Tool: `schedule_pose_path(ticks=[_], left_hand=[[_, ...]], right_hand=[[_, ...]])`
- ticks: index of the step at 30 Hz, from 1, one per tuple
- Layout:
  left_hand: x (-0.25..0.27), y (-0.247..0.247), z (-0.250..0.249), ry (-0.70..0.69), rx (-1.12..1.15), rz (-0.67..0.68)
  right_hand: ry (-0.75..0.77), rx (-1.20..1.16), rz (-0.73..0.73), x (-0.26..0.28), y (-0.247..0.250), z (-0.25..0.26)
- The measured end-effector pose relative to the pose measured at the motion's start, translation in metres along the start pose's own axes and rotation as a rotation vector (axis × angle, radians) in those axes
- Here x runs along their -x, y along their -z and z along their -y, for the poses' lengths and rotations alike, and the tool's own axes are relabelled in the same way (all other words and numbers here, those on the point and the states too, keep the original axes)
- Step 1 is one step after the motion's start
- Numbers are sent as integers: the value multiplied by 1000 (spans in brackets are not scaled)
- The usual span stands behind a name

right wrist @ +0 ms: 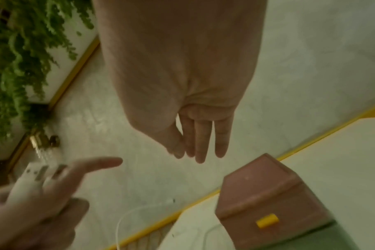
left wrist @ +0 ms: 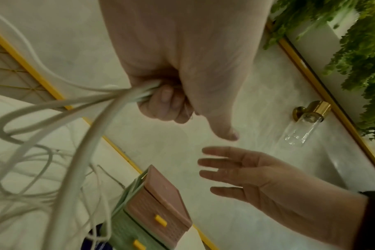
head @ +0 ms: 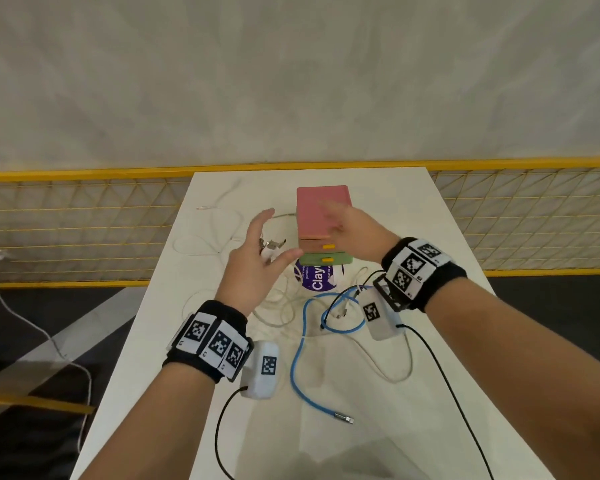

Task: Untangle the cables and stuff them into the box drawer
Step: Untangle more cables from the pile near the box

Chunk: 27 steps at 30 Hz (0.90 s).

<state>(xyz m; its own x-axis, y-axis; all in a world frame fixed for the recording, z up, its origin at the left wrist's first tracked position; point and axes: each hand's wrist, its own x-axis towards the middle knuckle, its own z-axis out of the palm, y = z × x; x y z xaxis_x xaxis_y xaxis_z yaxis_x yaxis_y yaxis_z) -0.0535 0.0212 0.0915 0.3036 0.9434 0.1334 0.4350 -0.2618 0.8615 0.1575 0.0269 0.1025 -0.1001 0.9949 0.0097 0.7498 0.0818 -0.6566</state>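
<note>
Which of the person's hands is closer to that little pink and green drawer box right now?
Right. The right hand hovers over the drawer box, fingers straight. The left hand sits beside it, gripping white cables.

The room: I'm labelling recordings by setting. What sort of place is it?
Probably an indoor café or lounge rather than a workshop: a white table stands against a yellow mesh railing, with hanging greenery and a brass-and-glass wall lamp.

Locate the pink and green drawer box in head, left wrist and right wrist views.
Head: drawer box at centre, far half of the table, between the hands.
Left wrist: drawer box at bottom centre, tilted, below the left hand.
Right wrist: drawer box at lower right, below the right hand.
Shared landmark: yellow drawer handle.
</note>
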Motion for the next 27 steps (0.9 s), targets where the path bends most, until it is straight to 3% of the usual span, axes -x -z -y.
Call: schedule_pose_path(ticks=[5, 14, 17, 22, 24, 27], left_hand=[[8, -13, 23, -5, -58, 13], [5, -23, 33, 72, -77, 63], [6, -21, 34, 83, -61, 59], [13, -19, 42, 89, -43, 45], [15, -17, 47, 105, -51, 31], [15, -11, 50, 124, -27, -39]], right_hand=[[5, 173, 173, 20, -40, -31], [-352, 425, 345, 13, -122, -72], [-426, 423, 324, 10, -135, -74], [-402, 431, 240, 8, -146, -74], [-362, 339, 161, 10, -146, -72], [-164, 111, -46, 14, -133, -63]])
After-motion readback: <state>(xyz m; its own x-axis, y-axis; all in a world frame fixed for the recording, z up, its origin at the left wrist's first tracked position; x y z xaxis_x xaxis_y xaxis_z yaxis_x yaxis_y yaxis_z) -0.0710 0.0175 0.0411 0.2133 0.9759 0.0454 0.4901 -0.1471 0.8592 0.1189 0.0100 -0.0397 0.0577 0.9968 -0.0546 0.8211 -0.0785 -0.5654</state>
